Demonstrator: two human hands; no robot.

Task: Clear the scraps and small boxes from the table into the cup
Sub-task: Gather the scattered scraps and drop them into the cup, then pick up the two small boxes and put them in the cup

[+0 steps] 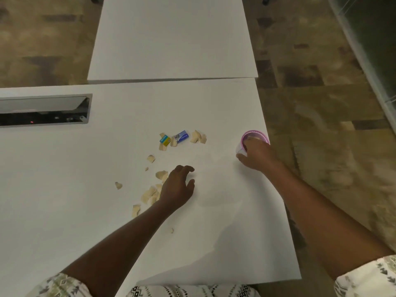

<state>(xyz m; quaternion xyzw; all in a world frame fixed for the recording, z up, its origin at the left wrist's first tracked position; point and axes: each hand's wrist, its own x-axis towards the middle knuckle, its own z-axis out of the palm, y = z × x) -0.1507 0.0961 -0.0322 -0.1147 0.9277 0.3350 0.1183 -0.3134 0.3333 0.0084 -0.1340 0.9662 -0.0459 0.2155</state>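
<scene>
A pink-rimmed cup [252, 133] stands near the right edge of the white table [85, 168]. My right hand [258, 155] is wrapped around its near side. Tan paper scraps [150, 195] lie scattered across the middle of the table, with more scraps [198, 137] farther back. Between them sit a yellow and blue small box [164, 139] and a blue and white small box [181, 136]. My left hand [176, 186] hovers just right of the nearer scraps, fingers curled and apart, holding nothing I can see.
A recessed cable slot [42, 111] with a metal flap cuts into the table at the far left. A second white table [171, 39] butts against the far edge. Patterned carpet [321, 103] lies beyond the right edge.
</scene>
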